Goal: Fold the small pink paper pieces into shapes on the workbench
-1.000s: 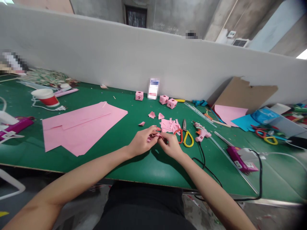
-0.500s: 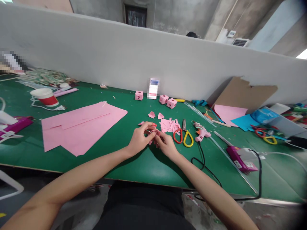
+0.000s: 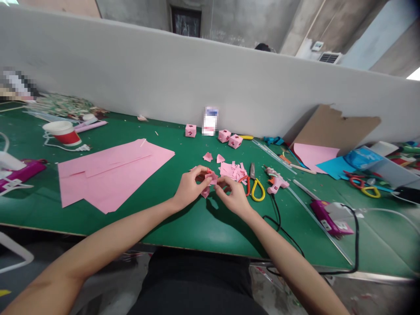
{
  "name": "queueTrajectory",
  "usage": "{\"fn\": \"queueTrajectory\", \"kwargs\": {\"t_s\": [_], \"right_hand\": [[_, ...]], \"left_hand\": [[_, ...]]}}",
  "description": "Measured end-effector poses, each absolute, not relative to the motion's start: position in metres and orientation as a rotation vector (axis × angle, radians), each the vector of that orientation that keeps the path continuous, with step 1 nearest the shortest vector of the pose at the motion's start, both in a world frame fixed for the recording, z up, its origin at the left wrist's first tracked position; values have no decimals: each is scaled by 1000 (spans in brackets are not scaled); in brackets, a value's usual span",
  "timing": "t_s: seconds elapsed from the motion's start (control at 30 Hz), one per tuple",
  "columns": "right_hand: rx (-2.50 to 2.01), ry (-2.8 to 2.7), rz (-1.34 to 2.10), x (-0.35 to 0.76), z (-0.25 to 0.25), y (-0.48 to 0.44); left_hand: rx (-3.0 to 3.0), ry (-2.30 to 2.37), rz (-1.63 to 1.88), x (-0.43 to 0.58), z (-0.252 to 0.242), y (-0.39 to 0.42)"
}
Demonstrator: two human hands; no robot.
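Between thumb and fingers, my left hand (image 3: 192, 187) pinches a small folded pink paper piece (image 3: 212, 178) above the green table. My right hand (image 3: 233, 193) is just to its right, fingers curled and a little apart, its fingertips close to the paper's edge; whether they touch it is too small to tell. Another pink piece (image 3: 205, 191) shows just below the held one. Beyond my hands lie two small pink pieces (image 3: 208, 156) and a pile of pink paper scraps (image 3: 231, 170). Red-and-yellow-handled scissors (image 3: 257, 189) rest beside my right hand.
Pink sheets (image 3: 114, 175) cover the left side. Three pink paper cubes (image 3: 190, 131) stand near the partition (image 3: 147, 78). A pink glue gun (image 3: 277, 180) with a black cord, a purple power strip (image 3: 331, 218) and clear sticks lie right. A paper cup (image 3: 62, 132) stands far left.
My right hand has moved slightly right, away from my left hand, and its fingers have loosened. More of the pink paper in my left hand now shows.
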State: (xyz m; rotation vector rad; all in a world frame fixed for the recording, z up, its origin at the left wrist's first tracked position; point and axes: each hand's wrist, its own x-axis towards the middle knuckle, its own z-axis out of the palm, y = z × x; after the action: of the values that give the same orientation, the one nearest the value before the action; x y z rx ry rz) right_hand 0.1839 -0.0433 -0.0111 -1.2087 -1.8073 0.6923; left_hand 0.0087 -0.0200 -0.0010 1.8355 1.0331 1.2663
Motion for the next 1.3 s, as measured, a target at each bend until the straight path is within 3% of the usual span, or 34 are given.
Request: {"fn": "queueTrajectory", "kwargs": {"t_s": [0.67, 1.0, 1.3], "right_hand": [[-1073, -1545, 1162, 201, -10, -27], [-1141, -2026, 645, 202, -12, -32], [-1178, -2056, 599, 197, -14, -34]], "left_hand": [[1779, 916, 1144, 8, -3, -18], [1958, 919, 1062, 7, -12, -15], [1989, 925, 981, 8, -11, -17]]}}
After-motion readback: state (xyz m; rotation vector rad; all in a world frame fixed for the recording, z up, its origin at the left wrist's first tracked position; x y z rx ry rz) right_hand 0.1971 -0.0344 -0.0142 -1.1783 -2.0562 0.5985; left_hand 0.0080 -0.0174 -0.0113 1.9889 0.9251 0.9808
